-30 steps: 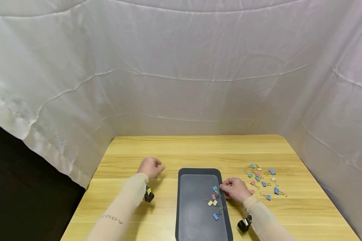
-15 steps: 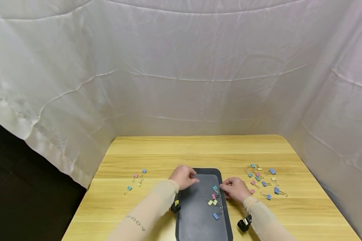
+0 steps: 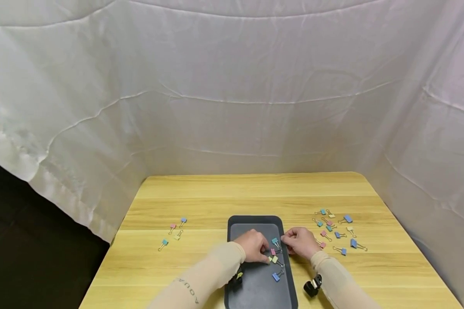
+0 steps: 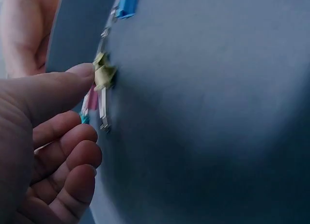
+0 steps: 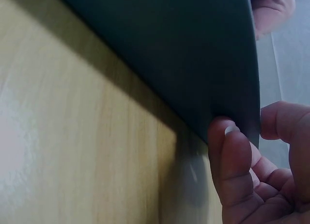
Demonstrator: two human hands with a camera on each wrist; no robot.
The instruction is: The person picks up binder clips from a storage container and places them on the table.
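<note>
My left hand (image 3: 253, 246) is over the dark grey tray (image 3: 251, 296), beside a yellow binder clip (image 4: 104, 75). In the left wrist view its thumb tip comes up against that clip, while the fingers stay loosely bent and apart from the thumb. My right hand (image 3: 300, 241) pinches the tray's right rim, with the thumb and fingers on either side of the wall in the right wrist view. Also lying in the tray are a second yellow clip (image 3: 275, 259), a teal clip (image 3: 275, 241), a pink clip (image 3: 273, 252) and a blue clip (image 3: 276, 277).
Left of the tray, a blue clip (image 3: 183, 220), a pink clip (image 3: 172, 226), a yellow clip (image 3: 177, 237) and a teal clip (image 3: 164, 242) lie on the wooden table (image 3: 201, 189). Several mixed-colour clips (image 3: 338, 234) are scattered on the right. A pale curtain (image 3: 232, 128) surrounds the table.
My left hand has moved right from the table's left side, across the tray's left rim, to the yellow clip. The clips on the left are now uncovered. My right hand stays at the rim.
</note>
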